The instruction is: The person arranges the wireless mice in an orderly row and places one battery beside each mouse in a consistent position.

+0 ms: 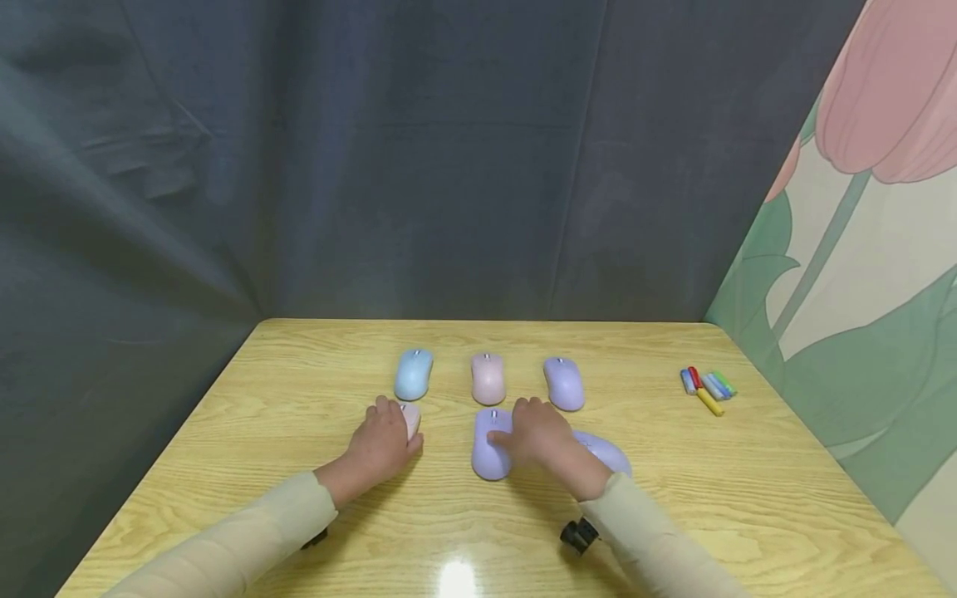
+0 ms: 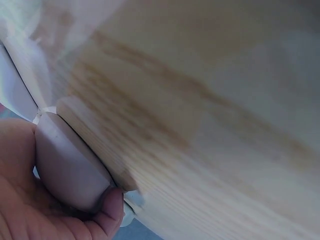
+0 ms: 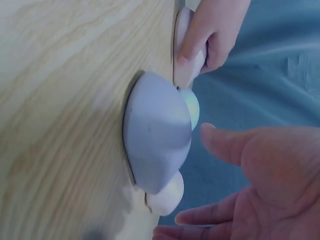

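Observation:
My left hand lies over a pale pink computer mouse at the table's left-middle. In the left wrist view, its thumb and fingers grip the sides of that pink mouse. My right hand is just right of a lilac mouse, its thumb reaching toward the mouse's edge. The right wrist view shows a gap between this lilac mouse and the spread fingers. A second lilac mouse is partly hidden behind the right wrist.
Along the back stand a blue mouse, a pink mouse and a lilac mouse. Several small coloured pens lie at the right. A dark curtain hangs behind the wooden table.

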The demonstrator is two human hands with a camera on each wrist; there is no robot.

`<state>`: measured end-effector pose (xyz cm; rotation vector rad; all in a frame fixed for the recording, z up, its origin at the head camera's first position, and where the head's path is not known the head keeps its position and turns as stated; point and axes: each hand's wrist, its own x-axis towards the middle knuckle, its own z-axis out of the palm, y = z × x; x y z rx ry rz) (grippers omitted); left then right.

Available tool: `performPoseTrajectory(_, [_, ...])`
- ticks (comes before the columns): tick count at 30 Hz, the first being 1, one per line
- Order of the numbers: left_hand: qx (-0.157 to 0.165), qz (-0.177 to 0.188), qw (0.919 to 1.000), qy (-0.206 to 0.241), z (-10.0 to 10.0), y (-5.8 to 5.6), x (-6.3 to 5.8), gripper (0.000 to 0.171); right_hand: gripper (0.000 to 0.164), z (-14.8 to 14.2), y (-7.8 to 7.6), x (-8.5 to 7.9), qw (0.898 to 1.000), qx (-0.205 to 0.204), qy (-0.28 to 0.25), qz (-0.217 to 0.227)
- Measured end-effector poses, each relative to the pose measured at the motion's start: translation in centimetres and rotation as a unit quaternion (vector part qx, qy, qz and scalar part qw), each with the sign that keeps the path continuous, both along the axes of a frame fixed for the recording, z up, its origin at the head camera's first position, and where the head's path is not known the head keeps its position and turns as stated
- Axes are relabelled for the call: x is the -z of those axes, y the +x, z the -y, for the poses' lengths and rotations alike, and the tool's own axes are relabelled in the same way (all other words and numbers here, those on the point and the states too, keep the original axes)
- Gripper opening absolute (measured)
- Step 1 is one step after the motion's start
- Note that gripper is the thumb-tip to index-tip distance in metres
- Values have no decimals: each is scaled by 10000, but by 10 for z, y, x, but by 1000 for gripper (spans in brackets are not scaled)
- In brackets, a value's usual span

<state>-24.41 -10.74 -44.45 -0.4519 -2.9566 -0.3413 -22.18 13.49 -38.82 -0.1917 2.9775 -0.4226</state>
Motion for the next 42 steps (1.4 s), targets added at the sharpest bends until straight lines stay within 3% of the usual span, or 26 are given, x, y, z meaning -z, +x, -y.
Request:
performPoseTrajectory(9, [25,-53,10000,15,0,0,-1,52,48,-16,-1,-2,9996,-99,-259,-47])
performPoseTrajectory(20, [0,41,10000,37,0,2,-1,51,48,-38,6,-8,9994,-287,-112,131])
performPoseTrajectory(28, [37,54,9999,81,-1,0,-2,51,69,-56,9,-10,9984,-472,-226,197])
performPoseTrajectory(42, [19,101,9999,-22,-1,-1,-1,51,57,-92,8,1,9879,-1453,-513,187])
